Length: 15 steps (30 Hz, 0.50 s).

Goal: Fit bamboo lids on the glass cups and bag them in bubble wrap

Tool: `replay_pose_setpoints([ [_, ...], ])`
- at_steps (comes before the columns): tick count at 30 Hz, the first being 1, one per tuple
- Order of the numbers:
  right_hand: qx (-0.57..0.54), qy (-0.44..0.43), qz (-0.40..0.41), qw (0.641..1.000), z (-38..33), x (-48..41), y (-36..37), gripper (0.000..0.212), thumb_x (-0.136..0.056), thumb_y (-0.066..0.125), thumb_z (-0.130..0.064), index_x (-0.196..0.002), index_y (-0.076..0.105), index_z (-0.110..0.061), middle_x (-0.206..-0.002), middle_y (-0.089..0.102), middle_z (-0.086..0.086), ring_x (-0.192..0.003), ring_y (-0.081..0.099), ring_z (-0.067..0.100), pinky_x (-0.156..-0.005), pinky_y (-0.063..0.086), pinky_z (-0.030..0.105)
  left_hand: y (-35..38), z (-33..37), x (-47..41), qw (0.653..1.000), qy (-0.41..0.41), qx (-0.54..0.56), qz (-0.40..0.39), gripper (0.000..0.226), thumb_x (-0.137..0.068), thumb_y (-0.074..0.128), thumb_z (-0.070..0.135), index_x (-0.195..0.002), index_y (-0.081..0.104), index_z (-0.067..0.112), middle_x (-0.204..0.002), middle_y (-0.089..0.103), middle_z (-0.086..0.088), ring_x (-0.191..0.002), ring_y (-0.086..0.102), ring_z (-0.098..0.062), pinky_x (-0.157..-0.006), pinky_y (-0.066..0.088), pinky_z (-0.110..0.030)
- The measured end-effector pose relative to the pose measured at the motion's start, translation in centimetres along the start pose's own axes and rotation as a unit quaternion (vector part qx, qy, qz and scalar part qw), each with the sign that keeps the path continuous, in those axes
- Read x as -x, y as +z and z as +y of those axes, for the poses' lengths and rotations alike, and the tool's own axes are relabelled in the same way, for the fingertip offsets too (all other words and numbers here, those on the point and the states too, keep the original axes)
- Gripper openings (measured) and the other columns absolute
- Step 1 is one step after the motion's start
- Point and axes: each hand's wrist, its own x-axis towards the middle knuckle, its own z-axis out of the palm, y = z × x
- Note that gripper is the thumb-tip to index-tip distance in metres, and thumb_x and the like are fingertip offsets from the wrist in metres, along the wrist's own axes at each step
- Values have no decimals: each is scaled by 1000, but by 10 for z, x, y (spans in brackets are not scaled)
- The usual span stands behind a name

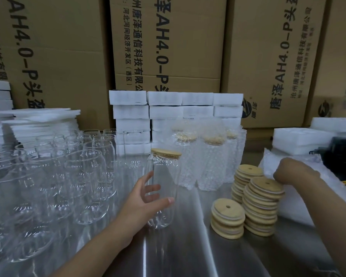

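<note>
- Glass cup [168, 172], bamboo lid [165, 153] seated: left hand [146, 196] curls round it, steadying for bagging.
- Right hand [294, 170] on bubble wrap [270, 160], likely fetching a bag; grip hidden, cannot tell.

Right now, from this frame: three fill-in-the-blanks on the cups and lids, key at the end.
The left hand holds a glass cup topped by a bamboo ___. The loose lid stacks on the table number ___. Behind the held cup, the bagged cups stand in ___ wrap.
Missing: lid; three; bubble.
</note>
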Motion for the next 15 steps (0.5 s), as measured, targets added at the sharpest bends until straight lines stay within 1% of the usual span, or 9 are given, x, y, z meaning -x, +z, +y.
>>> replay_pose_setpoints([
  [1,-26,12,14,999,-2,2,-4,49,-98,44,-26,-141,35,-3,-143,39,17,-134,35,32,-114,25,42,0,0,0,1000,0,1,-1,86,-54,82,34,-127,39,49,-120,60,7,-106,62,-5,-70,54,-23],
  [3,-90,24,103,990,-7,6,-17,32,-93,48,-23,-120,56,-7,-110,57,14,-111,50,32,-100,38,42,-1,0,0,1000,-1,-1,-2,86,-55,82,34,-126,38,50,-120,60,8,-107,62,-5,-70,54,-22],
  [4,-127,17,154,980,-8,14,-24,25,-92,51,-24,-108,61,-9,-90,56,11,-99,53,32,-91,40,40,-1,0,0,1000,-1,-3,-2,86,-55,82,35,-127,38,50,-120,59,9,-108,61,-5,-70,54,-22],
  [5,-164,0,212,963,-11,23,-31,21,-91,52,-24,-101,64,-11,-80,53,9,-92,53,32,-85,39,40,-1,-1,0,1000,-1,-4,0,87,-54,82,35,-128,38,49,-120,59,9,-108,61,-5,-70,54,-20],
  [6,-184,-30,262,947,-16,35,-39,18,-89,54,-22,-99,67,-14,-79,54,8,-90,54,33,-82,39,40,-1,-1,-1,1000,0,-4,1,88,-54,82,36,-129,38,49,-120,59,9,-107,61,-4,-68,54,-19],
  [8,-254,-115,311,909,-30,60,-51,25,-84,56,-14,-103,72,-19,-92,66,8,-88,57,31,-79,43,37,0,-2,-1,1000,5,-4,7,85,-54,82,36,-126,39,52,-119,60,10,-105,62,-2,-64,54,-17],
  [10,-384,-200,267,861,-50,89,-60,33,-84,58,-11,-113,70,-22,-104,69,4,-88,60,24,-78,48,33,1,-3,-1,1000,16,-2,23,80,-54,81,36,-120,40,55,-119,60,11,-105,61,-2,-67,55,-20],
  [12,-483,-271,163,817,-72,114,-55,30,-85,63,-10,-109,69,-27,-92,67,-4,-73,58,12,-65,48,25,1,-2,-2,998,30,4,48,82,-54,81,36,-122,39,55,-121,59,9,-108,60,-4,-78,57,-31],
  [15,-489,-311,6,815,-106,136,-26,26,-85,64,-6,-103,68,-24,-76,62,-3,-58,51,6,-47,43,11,0,2,-3,994,53,25,93,81,-54,81,36,-121,38,54,-121,60,6,-110,60,-7,-87,55,-39],
])
